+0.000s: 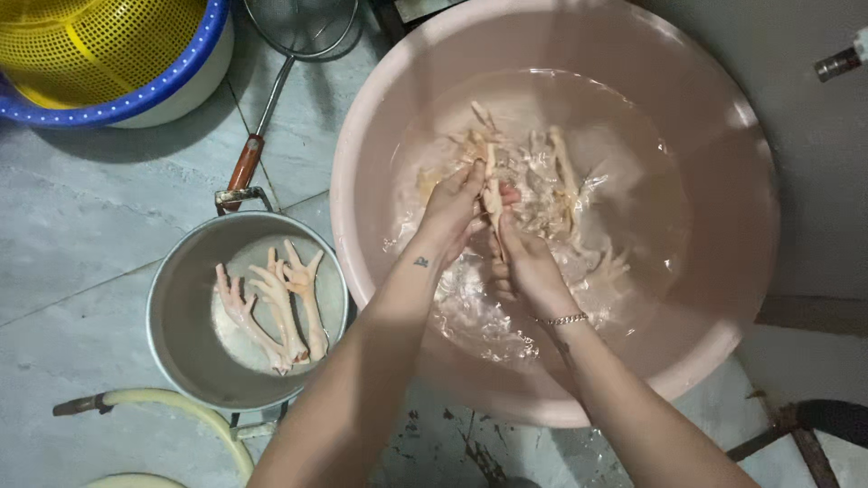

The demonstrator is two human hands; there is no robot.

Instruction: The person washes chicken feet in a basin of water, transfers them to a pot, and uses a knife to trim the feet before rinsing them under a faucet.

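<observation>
Gripping one chicken foot [493,201] over the water in the pink basin [723,298], our left hand [455,212] curls its fingers round the upper part while our right hand [524,262] pinches the lower end. More feet [561,181] lie in the water (pale and tangled), and three feet [276,307] rest in the metal pot [181,334] just left of the basin.

I am looking down at what seems to be a home kitchen wash area, with work done low on a grey tiled floor [81,235]. A wide pink basin [723,163] of water holding raw chicken feet [551,181] fills the centre to 3 o'clock. A metal pot [176,307] sits at 8 o'clock, a yellow colander [90,41] at 11 o'clock, a hose [194,411] at 7 o'clock.
</observation>
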